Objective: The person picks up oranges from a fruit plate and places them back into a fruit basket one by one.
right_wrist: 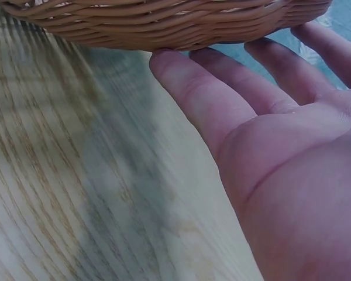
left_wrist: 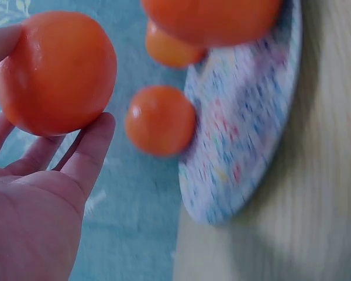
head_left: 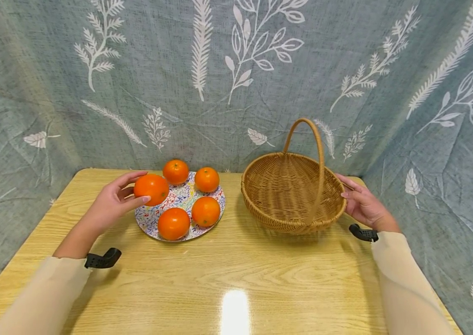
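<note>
My left hand (head_left: 111,202) grips a mandarin orange (head_left: 151,189) between thumb and fingers, over the left side of a round speckled plate (head_left: 184,197). In the left wrist view this mandarin orange (left_wrist: 57,73) is apart from the plate (left_wrist: 222,146). Several more mandarin oranges (head_left: 174,224) sit around the plate. To the right stands a wicker basket (head_left: 280,190) with a tall arched handle (head_left: 321,153). My right hand (head_left: 364,204) touches the basket's right side near the rim. Its fairly straight fingers (right_wrist: 199,93) meet the woven wall (right_wrist: 164,26) in the right wrist view.
Plate and basket stand toward the back of a light wooden table (head_left: 203,279), with a gap between them. A grey-blue curtain (head_left: 169,70) with white leaf prints hangs behind and at the sides. Light reflects (head_left: 235,311) off the table's front.
</note>
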The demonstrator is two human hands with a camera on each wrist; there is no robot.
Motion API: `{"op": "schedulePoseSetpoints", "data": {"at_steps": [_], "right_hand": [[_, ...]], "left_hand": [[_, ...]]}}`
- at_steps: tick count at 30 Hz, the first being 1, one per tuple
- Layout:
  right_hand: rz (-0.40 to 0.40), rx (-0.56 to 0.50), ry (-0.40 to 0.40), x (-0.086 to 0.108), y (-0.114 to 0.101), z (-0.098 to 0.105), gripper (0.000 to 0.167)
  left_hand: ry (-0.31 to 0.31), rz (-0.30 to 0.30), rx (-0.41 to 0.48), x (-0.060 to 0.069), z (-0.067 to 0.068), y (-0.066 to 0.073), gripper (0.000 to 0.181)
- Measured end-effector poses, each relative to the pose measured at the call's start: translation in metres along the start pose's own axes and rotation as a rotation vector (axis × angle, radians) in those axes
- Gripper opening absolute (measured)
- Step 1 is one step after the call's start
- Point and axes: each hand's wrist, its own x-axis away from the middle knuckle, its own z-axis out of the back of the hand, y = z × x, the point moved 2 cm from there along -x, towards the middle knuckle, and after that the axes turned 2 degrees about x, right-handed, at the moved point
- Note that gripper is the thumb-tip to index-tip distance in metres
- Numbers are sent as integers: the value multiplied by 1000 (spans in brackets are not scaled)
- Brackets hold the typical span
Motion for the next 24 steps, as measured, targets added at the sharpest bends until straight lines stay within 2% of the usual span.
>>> {"op": "schedulePoseSetpoints", "data": {"at_steps": [8,11,24], "right_hand": [[15,23,-16,-3,-2,0,68],[13,4,-24,-4,-1,0,69],[-2,-7,-7,-1,0,3,70]], "left_hand": [[-40,-5,86,-19,-29,25,67],[-63,-26,114,-27,-39,33,68],[-117,-47,149,-65,-86,49,66]]}}
